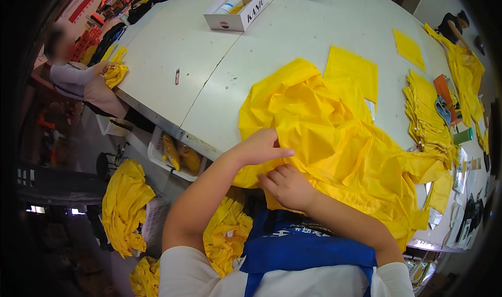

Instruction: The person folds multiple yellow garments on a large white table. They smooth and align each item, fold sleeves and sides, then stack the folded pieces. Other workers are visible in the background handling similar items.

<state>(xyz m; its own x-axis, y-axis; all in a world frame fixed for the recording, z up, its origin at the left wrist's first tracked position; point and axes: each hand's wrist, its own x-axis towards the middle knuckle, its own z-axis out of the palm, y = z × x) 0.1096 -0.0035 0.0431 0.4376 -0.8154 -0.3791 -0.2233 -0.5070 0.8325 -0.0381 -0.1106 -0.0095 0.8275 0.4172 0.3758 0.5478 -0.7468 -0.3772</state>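
Note:
A large, crumpled yellow garment (334, 145) of thin, slightly shiny cloth is spread over the near edge of the white table and hangs down in front of me. My left hand (261, 148) grips its near left part, thumb on top and the other fingers hidden in a fold. Just below and to the right, my right hand (290, 188) has its fingers curled on the garment's near edge. What lies under those fingers is hidden. Beyond the garment, a flat yellow piece (355, 70) lies partly beneath it.
Small red-handled snips (177, 76) lie on the white table (157, 51). A white box (235, 20) stands at the back. Stacked yellow pieces (424, 109) sit at the right. Yellow cloth (125, 208) fills a crate at lower left. Two people (78, 77) (454, 28) handle yellow cloth.

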